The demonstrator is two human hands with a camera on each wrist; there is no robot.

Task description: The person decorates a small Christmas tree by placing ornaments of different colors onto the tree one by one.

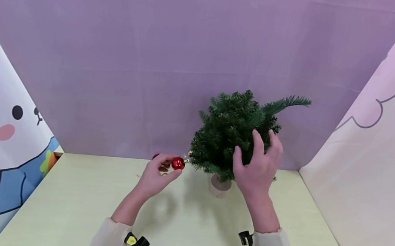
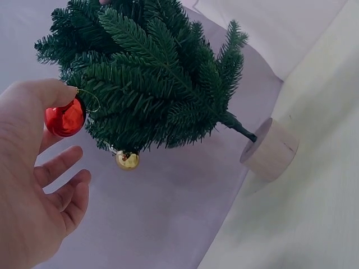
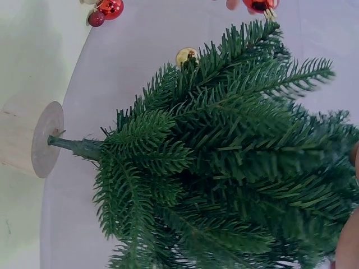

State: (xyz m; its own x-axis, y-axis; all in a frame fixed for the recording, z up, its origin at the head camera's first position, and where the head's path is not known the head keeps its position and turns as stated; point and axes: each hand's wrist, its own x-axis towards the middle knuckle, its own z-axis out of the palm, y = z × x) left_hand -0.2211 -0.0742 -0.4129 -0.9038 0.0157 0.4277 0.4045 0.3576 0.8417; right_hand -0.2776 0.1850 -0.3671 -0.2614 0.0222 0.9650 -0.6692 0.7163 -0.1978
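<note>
My left hand pinches a shiny red Christmas bauble between thumb and forefinger, right at the left side of a small artificial Christmas tree. A thin gold hanging loop stands out from the bauble in the left wrist view, close to the needles. My right hand is at the tree's right front, fingers spread and gently bent over the branches. Its fingertips lie at the foliage by the right edge of the right wrist view. Low on the tree's left side hangs a gold bauble.
The tree stands on a round wooden base near the back of the pale table. More ornaments, a red bauble and a dark red one, lie behind my left hand. A purple backdrop and printed side panels enclose the table.
</note>
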